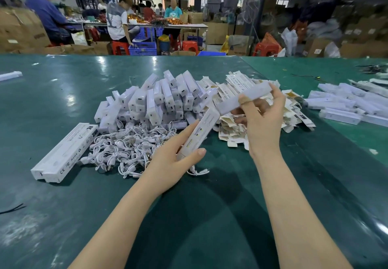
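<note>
Green matting covers the table [210,216], and two bare forearms stretch across it from the near edge, the left one slanting in towards the middle and the right one running almost straight ahead.

The left hand [170,163] is turned on its side. Its thumb lies along the near face of a narrow white box [199,134] and its fingers wrap the far side, gripping the box by its lower end. The box is held clear of the table, tilted up and away to the right.

The right hand [264,121] is raised higher, just beyond it, with its back to the camera and its fingers curled. It pinches a pale bar [258,91], one finger laid over the front. The bar is blurred and slopes down to the left, where its low end meets the top end of the box. Whether it has gone inside cannot be told.

Left of the hands a tangle of white cables [126,149] lies on the matting, and left of that is a long white pack [63,155] with printed marks. Beyond the cables rises a heap of white bars [159,98]. Behind the right hand is a heap of flat cartons [231,134], and far right lie filled boxes [344,105].

Farther off, past the table edge, people [117,17] sit on red stools [190,46] at another table, among blue crates [142,48].
</note>
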Demonstrator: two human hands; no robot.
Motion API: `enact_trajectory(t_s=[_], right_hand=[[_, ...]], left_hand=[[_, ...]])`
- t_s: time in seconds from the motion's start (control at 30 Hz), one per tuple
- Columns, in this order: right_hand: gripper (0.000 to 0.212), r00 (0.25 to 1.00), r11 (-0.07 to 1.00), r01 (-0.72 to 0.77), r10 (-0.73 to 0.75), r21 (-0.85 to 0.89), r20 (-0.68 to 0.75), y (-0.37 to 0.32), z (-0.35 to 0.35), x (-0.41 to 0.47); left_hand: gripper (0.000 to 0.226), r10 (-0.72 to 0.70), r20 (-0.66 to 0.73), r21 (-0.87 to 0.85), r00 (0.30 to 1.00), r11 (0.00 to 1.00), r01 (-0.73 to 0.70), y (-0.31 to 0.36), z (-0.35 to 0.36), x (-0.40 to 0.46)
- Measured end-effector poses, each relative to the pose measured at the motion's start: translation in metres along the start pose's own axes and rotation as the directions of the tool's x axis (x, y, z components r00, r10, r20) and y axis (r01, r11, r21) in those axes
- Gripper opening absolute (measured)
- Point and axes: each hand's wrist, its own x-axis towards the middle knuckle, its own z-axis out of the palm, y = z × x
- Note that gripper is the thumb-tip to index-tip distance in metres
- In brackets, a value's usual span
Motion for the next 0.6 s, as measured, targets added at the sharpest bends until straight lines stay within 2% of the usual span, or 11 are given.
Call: enact_trajectory(t_s=[0.1,0.23,0.4,0.5,0.6], right_hand=[[0.047,0.999,0.998,-0.037,0.039,0.044,-0.034,-0.0004,-0.0002,0.0003],[0.043,0.996,0.995,-0.092,0.091,0.035,0.021,-0.0001,0.0009,0.0001],[0.032,0.98,0.978,-0.19,0.185,0.081,0.068,-0.0005,-0.0004,0.0011],[0.03,0.974,0.974,-0.221,0.218,0.059,0.056,0.0008,-0.0031,0.0024],[0.027,0.985,0.986,-0.159,0.161,-0.042,0.056,0.0023,-0.0049,0.0031]], left_hand=[[0.052,-0.004,0.018,-0.034,1.0,0.999,0.004,0.0034,0.0017,-0.0011],[0.053,-0.026,0.019,-0.063,0.999,0.998,0.027,0.0017,0.0027,-0.0009],[0.054,-0.047,0.044,-0.25,0.998,0.967,0.057,-0.0028,0.0018,-0.0005],[0.059,-0.085,0.053,-0.198,0.995,0.976,0.094,-0.0045,0.0018,-0.0001],[0.053,-0.135,0.06,-0.11,0.989,0.984,0.141,-0.0043,0.0021,-0.0003]])
